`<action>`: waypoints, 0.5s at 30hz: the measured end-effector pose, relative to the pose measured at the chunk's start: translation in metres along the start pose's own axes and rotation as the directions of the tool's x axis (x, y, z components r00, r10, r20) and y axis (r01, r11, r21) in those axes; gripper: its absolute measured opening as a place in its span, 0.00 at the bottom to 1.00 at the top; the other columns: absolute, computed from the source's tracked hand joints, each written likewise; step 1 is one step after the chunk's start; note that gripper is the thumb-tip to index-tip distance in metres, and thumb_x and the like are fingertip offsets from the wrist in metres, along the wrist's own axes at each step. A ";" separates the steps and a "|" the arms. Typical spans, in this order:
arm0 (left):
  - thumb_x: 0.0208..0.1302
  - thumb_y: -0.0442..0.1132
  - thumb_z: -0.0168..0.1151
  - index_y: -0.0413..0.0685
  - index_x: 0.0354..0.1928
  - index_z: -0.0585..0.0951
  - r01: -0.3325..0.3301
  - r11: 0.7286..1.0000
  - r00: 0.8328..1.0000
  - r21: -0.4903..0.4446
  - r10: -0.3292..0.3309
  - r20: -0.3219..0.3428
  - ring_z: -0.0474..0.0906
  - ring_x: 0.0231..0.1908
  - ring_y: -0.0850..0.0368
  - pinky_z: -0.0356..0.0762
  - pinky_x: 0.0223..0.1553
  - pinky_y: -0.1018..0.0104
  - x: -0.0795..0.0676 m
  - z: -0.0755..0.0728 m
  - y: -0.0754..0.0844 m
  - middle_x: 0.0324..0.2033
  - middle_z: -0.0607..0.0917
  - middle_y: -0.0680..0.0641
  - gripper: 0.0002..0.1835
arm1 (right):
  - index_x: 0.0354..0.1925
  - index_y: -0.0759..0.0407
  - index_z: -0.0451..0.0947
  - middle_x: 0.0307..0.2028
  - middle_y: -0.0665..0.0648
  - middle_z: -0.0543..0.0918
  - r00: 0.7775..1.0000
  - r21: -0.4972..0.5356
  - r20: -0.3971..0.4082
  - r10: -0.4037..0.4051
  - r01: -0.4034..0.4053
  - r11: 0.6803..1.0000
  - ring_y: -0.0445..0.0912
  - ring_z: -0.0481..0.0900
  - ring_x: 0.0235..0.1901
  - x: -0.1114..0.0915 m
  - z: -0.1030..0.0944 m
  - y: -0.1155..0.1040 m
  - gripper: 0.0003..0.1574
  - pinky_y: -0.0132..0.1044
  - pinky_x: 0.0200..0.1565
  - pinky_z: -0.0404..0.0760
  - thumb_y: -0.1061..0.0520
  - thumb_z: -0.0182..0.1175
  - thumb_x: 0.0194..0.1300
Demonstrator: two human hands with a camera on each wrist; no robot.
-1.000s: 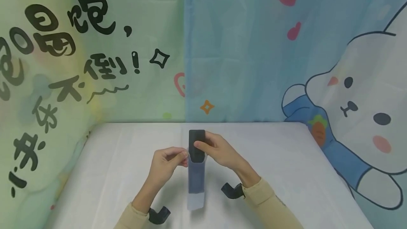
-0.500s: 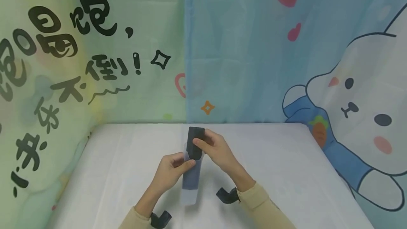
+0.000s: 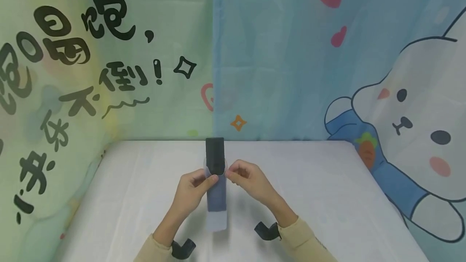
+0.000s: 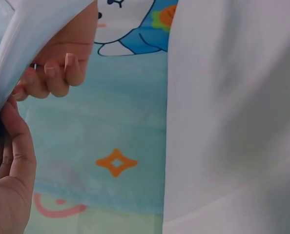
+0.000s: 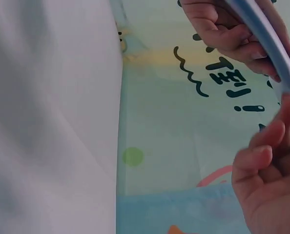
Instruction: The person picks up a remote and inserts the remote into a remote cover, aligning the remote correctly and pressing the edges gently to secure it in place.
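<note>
A long, slim dark box [image 3: 215,153] stands partly inside a translucent plastic sleeve [image 3: 217,199], its black upper end showing above the sleeve's mouth. The lower part looks blue-grey through the plastic, and a pale length of sleeve hangs below it. My left hand [image 3: 191,194] grips sleeve and box from the left, thumb across the front just under the mouth. On the other side my right hand [image 3: 253,181] pinches the sleeve's right edge near the mouth. From the right wrist view, the right index fingertip [image 5: 287,103] meets the plastic's edge, while the left fingers wrap behind.
A white-covered table [image 3: 291,181] lies under both hands. Behind it hangs a printed curtain [image 3: 269,72] with black lettering and a rabbit figure. Black wrist mounts [image 3: 267,231] stick out from beige sleeves [image 3: 306,233].
The left hand has moved from the sleeve's left edge to grip its front. My right hand has let go of the dark box and dropped to the sleeve's right edge. The box has shifted slightly left.
</note>
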State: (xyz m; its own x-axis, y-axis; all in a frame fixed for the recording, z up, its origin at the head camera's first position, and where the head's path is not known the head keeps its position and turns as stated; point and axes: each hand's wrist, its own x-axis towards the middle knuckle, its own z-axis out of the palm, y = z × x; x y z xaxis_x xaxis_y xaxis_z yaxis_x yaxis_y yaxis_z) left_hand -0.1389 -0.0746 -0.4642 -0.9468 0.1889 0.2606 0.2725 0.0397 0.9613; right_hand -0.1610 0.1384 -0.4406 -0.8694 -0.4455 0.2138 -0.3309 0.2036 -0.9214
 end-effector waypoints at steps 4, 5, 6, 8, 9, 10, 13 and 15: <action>0.69 0.42 0.66 0.42 0.39 0.87 -0.004 1.000 1.000 0.006 0.004 0.014 0.81 0.34 0.54 0.81 0.40 0.62 0.000 0.000 0.000 0.34 0.88 0.49 0.09 | 0.39 0.62 0.78 0.29 0.52 0.74 0.997 0.036 0.065 -0.037 0.035 0.999 0.45 0.72 0.29 -0.001 0.000 0.002 0.06 0.38 0.34 0.74 0.61 0.57 0.75; 0.69 0.42 0.66 0.42 0.40 0.87 0.001 1.000 1.000 0.004 -0.001 0.022 0.82 0.35 0.55 0.82 0.41 0.62 0.000 0.000 0.000 0.35 0.88 0.48 0.09 | 0.38 0.62 0.77 0.28 0.52 0.74 0.996 0.037 0.080 -0.045 0.042 0.998 0.45 0.72 0.29 -0.002 0.000 0.002 0.06 0.38 0.33 0.74 0.62 0.56 0.75; 0.69 0.42 0.66 0.41 0.40 0.87 0.005 1.000 0.999 -0.002 -0.005 0.032 0.83 0.36 0.54 0.82 0.41 0.62 0.000 0.000 0.000 0.36 0.88 0.48 0.10 | 0.38 0.62 0.77 0.28 0.52 0.74 0.994 0.036 0.095 -0.052 0.049 0.998 0.44 0.72 0.29 -0.002 0.000 0.003 0.07 0.37 0.33 0.73 0.62 0.56 0.75; 0.69 0.41 0.66 0.39 0.42 0.86 0.016 1.000 0.998 -0.015 -0.015 0.053 0.85 0.38 0.53 0.82 0.43 0.61 -0.001 -0.001 0.000 0.37 0.88 0.46 0.10 | 0.37 0.62 0.75 0.27 0.51 0.73 0.988 0.037 0.130 -0.081 0.077 0.996 0.44 0.71 0.28 -0.003 -0.001 0.003 0.07 0.36 0.31 0.72 0.63 0.54 0.76; 0.69 0.40 0.65 0.38 0.44 0.86 0.026 0.999 0.998 -0.031 -0.024 0.063 0.85 0.40 0.52 0.82 0.44 0.60 -0.002 -0.001 0.000 0.39 0.88 0.45 0.11 | 0.36 0.63 0.74 0.27 0.50 0.72 0.984 0.042 0.148 -0.098 0.093 0.995 0.43 0.70 0.27 -0.003 -0.001 0.003 0.08 0.36 0.30 0.70 0.63 0.53 0.76; 0.69 0.39 0.65 0.38 0.45 0.86 0.037 0.999 0.997 -0.037 -0.035 0.067 0.86 0.41 0.51 0.82 0.44 0.60 -0.002 -0.001 0.000 0.39 0.88 0.44 0.11 | 0.36 0.63 0.73 0.26 0.50 0.71 0.979 0.045 0.165 -0.117 0.111 0.993 0.43 0.68 0.26 -0.003 -0.001 0.003 0.08 0.36 0.29 0.69 0.64 0.53 0.76; 0.71 0.42 0.63 0.38 0.45 0.86 0.082 0.995 0.995 -0.058 -0.079 0.054 0.86 0.41 0.50 0.83 0.43 0.60 -0.001 0.000 0.000 0.40 0.88 0.44 0.13 | 0.34 0.60 0.71 0.25 0.50 0.68 0.963 0.068 0.210 -0.169 0.158 0.985 0.42 0.65 0.24 -0.003 -0.001 0.002 0.10 0.36 0.27 0.66 0.66 0.51 0.77; 0.72 0.45 0.62 0.39 0.44 0.87 0.109 0.992 0.994 -0.063 -0.107 0.029 0.86 0.40 0.50 0.83 0.41 0.60 0.000 0.002 0.001 0.38 0.89 0.45 0.15 | 0.34 0.59 0.70 0.24 0.50 0.66 0.953 0.089 0.234 -0.191 0.175 0.981 0.42 0.63 0.24 -0.003 -0.001 0.002 0.10 0.36 0.27 0.65 0.67 0.51 0.76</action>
State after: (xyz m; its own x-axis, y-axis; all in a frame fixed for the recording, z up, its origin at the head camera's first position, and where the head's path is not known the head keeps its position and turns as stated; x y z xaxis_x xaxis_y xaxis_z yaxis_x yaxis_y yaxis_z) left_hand -0.1382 -0.0725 -0.4637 -0.9653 0.2115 0.1533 0.1564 -0.0023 0.9877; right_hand -0.1592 0.1411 -0.4430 -0.6793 -0.6679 0.3039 -0.4439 0.0442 -0.8950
